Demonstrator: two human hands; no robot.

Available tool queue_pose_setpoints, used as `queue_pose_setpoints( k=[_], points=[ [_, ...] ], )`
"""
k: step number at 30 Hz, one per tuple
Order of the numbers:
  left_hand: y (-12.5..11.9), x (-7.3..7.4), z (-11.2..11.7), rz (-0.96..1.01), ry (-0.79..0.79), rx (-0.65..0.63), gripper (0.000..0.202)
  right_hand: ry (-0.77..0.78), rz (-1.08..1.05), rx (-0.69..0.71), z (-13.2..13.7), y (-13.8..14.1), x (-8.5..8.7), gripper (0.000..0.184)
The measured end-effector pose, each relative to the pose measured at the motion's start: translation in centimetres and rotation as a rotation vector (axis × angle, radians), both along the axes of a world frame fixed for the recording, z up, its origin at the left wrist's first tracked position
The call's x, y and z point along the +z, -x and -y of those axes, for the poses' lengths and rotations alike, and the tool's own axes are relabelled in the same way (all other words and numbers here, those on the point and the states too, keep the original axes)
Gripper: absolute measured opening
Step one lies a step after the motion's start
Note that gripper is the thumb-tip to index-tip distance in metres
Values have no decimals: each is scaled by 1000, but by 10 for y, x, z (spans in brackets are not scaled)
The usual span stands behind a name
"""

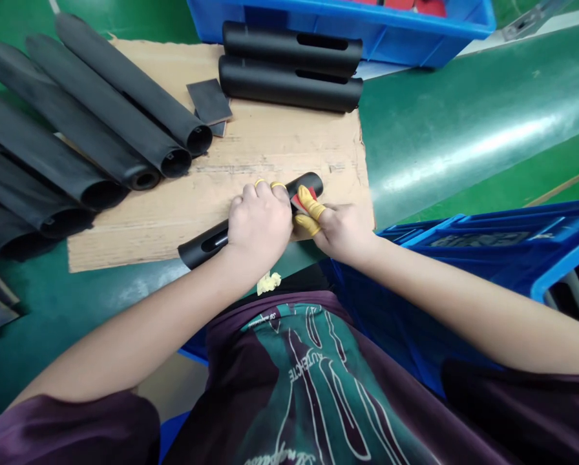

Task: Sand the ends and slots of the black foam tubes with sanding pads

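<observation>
Fingers of your right hand, capped in yellow finger cots, are pinched narrow on a small red pad, pressing it to the upper end of a black slotted tube. Your left hand is wrapped firmly over the tube's middle, with rolled yellow cots showing on two fingers. Watch the line: the tube's long axis runs from lower left to upper right, across your body. Its slotted lower end sticks out past your left hand, and its upper end stops right at your right fingertips, so your right hand is the nearer to that end. Below it all is a cardboard sheet on the green tabletop. Farther out, two slotted tubes lie side by side, dark square pieces sit beside them, long black tubes are fanned out on your left, and a blue plastic crate waits ahead.
</observation>
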State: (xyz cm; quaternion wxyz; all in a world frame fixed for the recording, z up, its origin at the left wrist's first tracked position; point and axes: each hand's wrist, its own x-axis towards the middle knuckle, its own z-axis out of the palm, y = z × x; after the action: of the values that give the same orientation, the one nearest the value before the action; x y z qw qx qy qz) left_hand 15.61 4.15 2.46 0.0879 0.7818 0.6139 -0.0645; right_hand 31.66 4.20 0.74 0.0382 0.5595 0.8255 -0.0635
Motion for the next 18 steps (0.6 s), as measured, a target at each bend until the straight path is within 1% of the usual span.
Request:
queue_pose_setpoints(
  k=[3, 5, 8, 11, 13, 16, 18],
  points=[
    [0, 1, -1, -5, 6, 4, 32, -4, -7, -86, -2, 1, -2, 53],
    [0, 1, -1, -13, -3, 4, 33, -10, -65, -140, -5, 1, -1, 53],
    [0, 1, 0, -14, -4, -2, 32, 30, -136, -135, -7, 1, -1, 52],
    [1, 2, 0, -2, -2, 10, 32, -22, -145, -178, -6, 2, -4, 50],
    [1, 3, 0, 6, 18, 25, 32, -39, -175, -173, -3, 4, -8, 51],
    [-1, 3, -2, 34, 45, 35, 32, 3, -256, -104, -1, 5, -15, 51],
    [-4, 4, -3, 61, 40, 40, 35, -23, -335, -97, -5, 2, -17, 48]
  ],
)
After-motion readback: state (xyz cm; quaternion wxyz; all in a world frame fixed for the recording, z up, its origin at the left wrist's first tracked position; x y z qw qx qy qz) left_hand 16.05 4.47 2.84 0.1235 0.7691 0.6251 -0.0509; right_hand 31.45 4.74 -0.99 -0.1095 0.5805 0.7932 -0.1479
